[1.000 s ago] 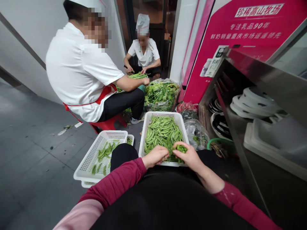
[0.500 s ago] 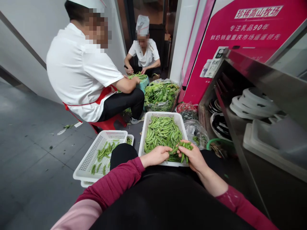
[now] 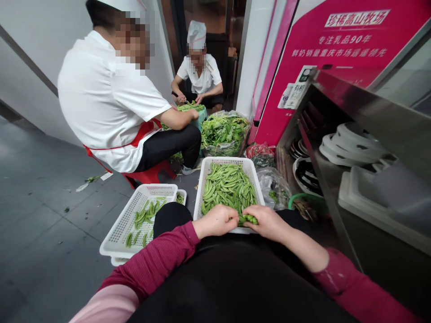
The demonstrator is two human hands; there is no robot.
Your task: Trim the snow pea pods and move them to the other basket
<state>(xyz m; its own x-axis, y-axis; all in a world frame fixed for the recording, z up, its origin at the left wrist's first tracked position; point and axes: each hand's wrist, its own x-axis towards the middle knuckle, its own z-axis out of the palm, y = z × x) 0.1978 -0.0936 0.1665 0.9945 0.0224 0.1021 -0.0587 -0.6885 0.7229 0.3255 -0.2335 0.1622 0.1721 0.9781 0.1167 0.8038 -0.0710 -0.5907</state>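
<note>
A white perforated basket (image 3: 198, 190) full of green pea pods (image 3: 229, 184) stands between my knees. Over its near edge my right hand (image 3: 267, 222) is closed around a small bunch of pea pods (image 3: 251, 219), their ends poking out below the fingers. Just left of it, my left hand (image 3: 217, 220) is in a pinch, thumb against forefinger, close to the bunch. Whatever sits in that pinch is too small and hidden to make out. Beside my left knee, a second white basket (image 3: 116, 233) holds a scattering of pea pods (image 3: 146, 213).
A co-worker in white (image 3: 97, 94) sits on a red stool (image 3: 155, 172) at the left. Farther back another person (image 3: 198, 74) handles greens. A bag of leafy greens (image 3: 224, 130) stands behind my basket. A metal shelf (image 3: 323, 157) with white dishes is on the right.
My right hand has turned palm-down and lowered the bunch of pods toward the basket. My left hand has shifted slightly left, away from the pod it was pinching.
</note>
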